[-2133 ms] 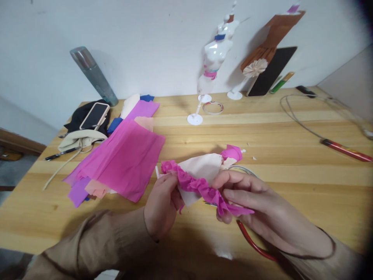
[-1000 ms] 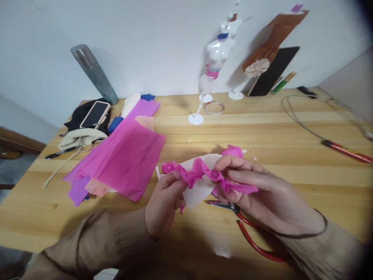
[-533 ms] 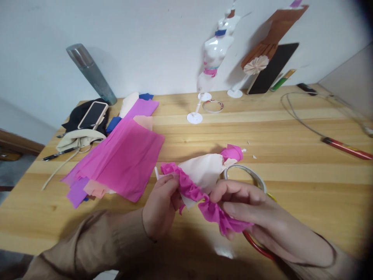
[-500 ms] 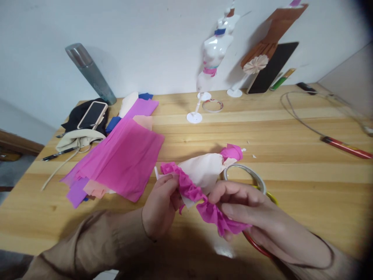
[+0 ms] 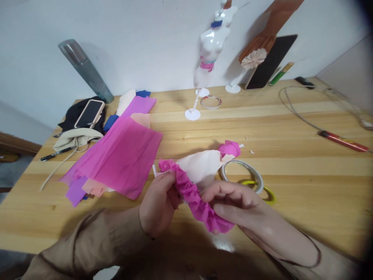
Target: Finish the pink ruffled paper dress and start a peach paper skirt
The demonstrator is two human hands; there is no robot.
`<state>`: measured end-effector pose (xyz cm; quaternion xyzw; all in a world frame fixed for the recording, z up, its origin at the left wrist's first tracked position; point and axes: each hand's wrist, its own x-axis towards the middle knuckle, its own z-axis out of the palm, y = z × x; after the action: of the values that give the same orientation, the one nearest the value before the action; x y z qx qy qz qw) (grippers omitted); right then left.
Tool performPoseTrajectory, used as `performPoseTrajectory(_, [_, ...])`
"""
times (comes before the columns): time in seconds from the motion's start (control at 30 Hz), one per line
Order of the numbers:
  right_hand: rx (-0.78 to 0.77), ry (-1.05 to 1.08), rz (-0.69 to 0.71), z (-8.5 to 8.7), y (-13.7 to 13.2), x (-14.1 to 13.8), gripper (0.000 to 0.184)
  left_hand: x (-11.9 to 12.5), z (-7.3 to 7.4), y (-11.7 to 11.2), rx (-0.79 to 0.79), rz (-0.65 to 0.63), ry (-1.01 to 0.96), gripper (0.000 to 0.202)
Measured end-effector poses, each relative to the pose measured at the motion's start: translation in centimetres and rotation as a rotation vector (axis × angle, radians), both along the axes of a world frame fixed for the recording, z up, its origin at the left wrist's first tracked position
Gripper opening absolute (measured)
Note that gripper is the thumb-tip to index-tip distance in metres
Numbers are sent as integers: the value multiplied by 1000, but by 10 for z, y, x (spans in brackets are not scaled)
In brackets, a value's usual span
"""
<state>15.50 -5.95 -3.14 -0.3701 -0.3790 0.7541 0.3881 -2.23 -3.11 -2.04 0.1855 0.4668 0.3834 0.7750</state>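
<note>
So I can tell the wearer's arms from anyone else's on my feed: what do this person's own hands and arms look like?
Both hands are bare: the left hand and the right hand show no gloves, rings or watch. Each arm wears a loose tan-brown long sleeve, the left sleeve and the right sleeve, with a darker seam line at the wrist cuff.

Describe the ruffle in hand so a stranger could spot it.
On the wooden table, look near the front edge. Between the left hand and right hand runs a magenta ruffle edging a cream paper piece. Unlike the flat pink sheets to its left, it is tightly pleated.
</note>
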Motion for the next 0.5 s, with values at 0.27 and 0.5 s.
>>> performPoseTrajectory(0.27, [7, 18, 41, -8, -3, -1, 15, 1, 4, 1, -81, 54, -110, 19])
performPoseTrajectory(0.5, [91, -14, 8, -18, -5, -1, 12, 0, 4, 0, -52, 76, -248, 19])
